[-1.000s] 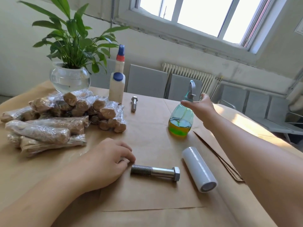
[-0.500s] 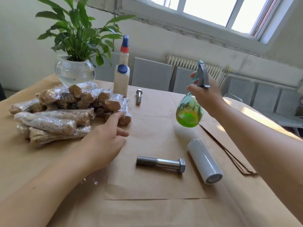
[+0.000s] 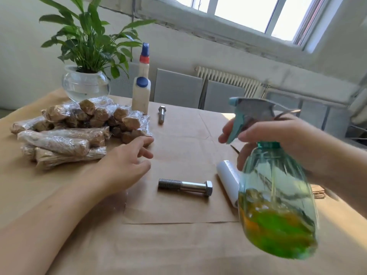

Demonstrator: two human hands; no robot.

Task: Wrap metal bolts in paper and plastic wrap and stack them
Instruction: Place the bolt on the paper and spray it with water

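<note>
Your right hand (image 3: 278,135) grips the spray bottle (image 3: 276,195) by its neck w/ nozzle toward the bolt (image 3: 185,187) lying on the paper sheet (image 3: 178,211), prob. to mist it, while your left hand (image 3: 127,165) hovers relaxed, fingers spread, holding nothing.

No lettering, label, brand or number can be read on the spray bottle (image 3: 276,197), the white bottles (image 3: 141,96) or the wrapped bolts (image 3: 79,126).
</note>
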